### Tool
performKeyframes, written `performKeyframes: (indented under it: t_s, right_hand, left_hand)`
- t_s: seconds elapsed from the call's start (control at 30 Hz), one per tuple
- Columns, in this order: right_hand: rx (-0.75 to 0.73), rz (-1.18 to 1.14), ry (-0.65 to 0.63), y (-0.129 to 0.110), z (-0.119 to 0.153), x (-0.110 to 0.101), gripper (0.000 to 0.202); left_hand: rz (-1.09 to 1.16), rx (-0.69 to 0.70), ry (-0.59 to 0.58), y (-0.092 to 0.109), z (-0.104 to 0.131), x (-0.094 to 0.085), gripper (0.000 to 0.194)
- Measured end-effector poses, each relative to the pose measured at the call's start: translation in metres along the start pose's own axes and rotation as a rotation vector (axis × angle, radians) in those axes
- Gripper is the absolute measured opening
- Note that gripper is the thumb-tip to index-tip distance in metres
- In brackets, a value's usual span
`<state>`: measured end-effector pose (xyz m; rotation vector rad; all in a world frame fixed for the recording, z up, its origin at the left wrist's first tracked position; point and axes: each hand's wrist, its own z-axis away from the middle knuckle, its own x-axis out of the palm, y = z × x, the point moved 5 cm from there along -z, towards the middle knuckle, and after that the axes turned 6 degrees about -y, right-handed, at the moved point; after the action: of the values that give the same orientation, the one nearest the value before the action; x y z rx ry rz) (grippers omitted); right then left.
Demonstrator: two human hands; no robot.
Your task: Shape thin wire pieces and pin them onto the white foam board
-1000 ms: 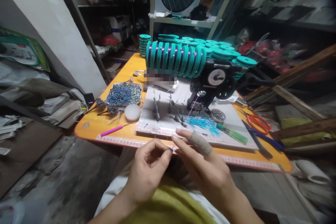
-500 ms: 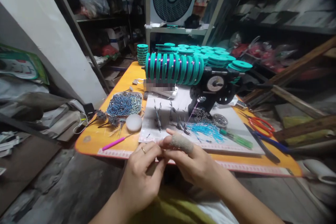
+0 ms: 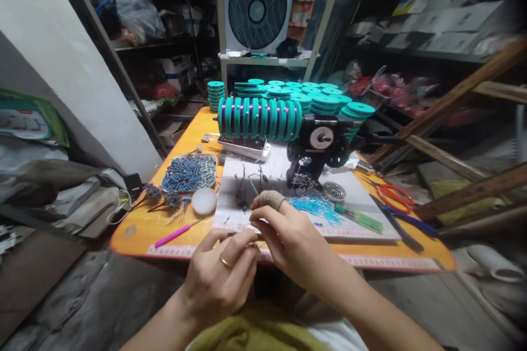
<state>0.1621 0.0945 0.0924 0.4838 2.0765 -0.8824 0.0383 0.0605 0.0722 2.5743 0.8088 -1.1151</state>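
In the head view, we see the left hand [image 3: 224, 274] curled and the right hand [image 3: 288, 233] pinched; we cannot tell their contents. Dark wiry pieces [image 3: 241, 194] lie on the white board [image 3: 227, 175], loose blue tubes [image 3: 181, 174] in the tray [image 3: 216, 164]. We cannot determine the proportion done or left.

1 slender blue piece [image 3: 254, 188]: tilted, upper end toward 11 o'clock, at the fingertips of the right hand [image 3: 293, 233]; contact unconfirmed. 1 thin item [image 3: 259, 244] at the left hand [image 3: 222, 271], toward 6 o'clock: too small to identify

A box fan [image 3: 257, 8] stands between dark, crowded shelves [image 3: 428, 44].
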Motion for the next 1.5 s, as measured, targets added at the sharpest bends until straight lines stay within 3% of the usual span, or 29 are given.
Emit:
performKeyframes:
  t_s: [0.1, 0.17, 0.23, 0.3, 0.37, 0.47, 0.53, 0.6, 0.83, 0.93, 1.03, 1.17, 1.27, 1.37, 1.5]
  right_hand:
    - [-0.023, 0.002, 0.004, 0.0, 0.0, -0.001, 0.016]
    - [-0.06, -0.006, 0.061, 0.0, 0.006, -0.003, 0.02]
    - [-0.134, 0.023, 0.187, -0.004, 0.019, -0.011, 0.03]
    - [-0.181, 0.077, 0.367, -0.009, 0.036, -0.021, 0.042]
    - [-0.102, 0.049, 0.456, -0.008, 0.051, -0.026, 0.04]
    - [0.163, -0.196, 0.263, 0.002, 0.064, -0.013, 0.018]
    - [0.32, -0.352, 0.143, 0.006, 0.07, 0.0, 0.009]
    - [0.431, -0.461, 0.132, 0.009, 0.074, 0.009, 0.01]
    - [0.545, -0.665, 0.194, 0.01, 0.073, 0.023, 0.01]
    - [0.499, -0.645, 0.255, 0.008, 0.074, 0.024, 0.005]
    - [0.393, -0.483, 0.329, 0.005, 0.08, 0.019, 0.005]
    - [0.123, -0.023, 0.417, -0.009, 0.09, 0.004, 0.027]
    - [0.111, 0.035, 0.445, -0.008, 0.095, -0.004, 0.031]
    - [0.117, -0.111, 0.357, -0.002, 0.089, -0.008, 0.033]
    - [-0.047, -0.19, 0.096, -0.001, 0.068, -0.013, 0.026]
  left_hand:
    - [0.066, 0.092, -0.024, 0.005, -0.003, -0.001, 0.013]
    - [0.21, 0.018, -0.03, 0.004, -0.004, 0.0, 0.015]
    - [0.475, -0.224, -0.038, -0.002, -0.002, 0.004, 0.013]
    - [0.837, -0.552, -0.049, -0.007, 0.006, 0.015, 0.013]
    - [1.208, -0.838, -0.022, -0.003, 0.016, 0.031, 0.02]
    - [1.622, -1.105, 0.097, 0.01, 0.026, 0.049, 0.022]
    - [1.735, -1.198, 0.18, 0.017, 0.028, 0.056, 0.02]
    - [1.753, -1.229, 0.247, 0.021, 0.028, 0.059, 0.02]
    - [1.69, -1.217, 0.288, 0.021, 0.025, 0.056, 0.02]
    - [1.657, -1.133, 0.268, 0.021, 0.022, 0.055, 0.02]
    - [1.574, -1.045, 0.215, 0.017, 0.022, 0.053, 0.019]
    - [1.147, -0.863, 0.06, 0.01, 0.019, 0.041, 0.015]
    - [0.802, -0.694, 0.035, 0.011, 0.014, 0.026, 0.012]
    - [0.581, -0.527, 0.041, 0.017, 0.009, 0.014, 0.013]
    - [0.368, -0.339, 0.036, 0.024, 0.003, 0.004, 0.017]
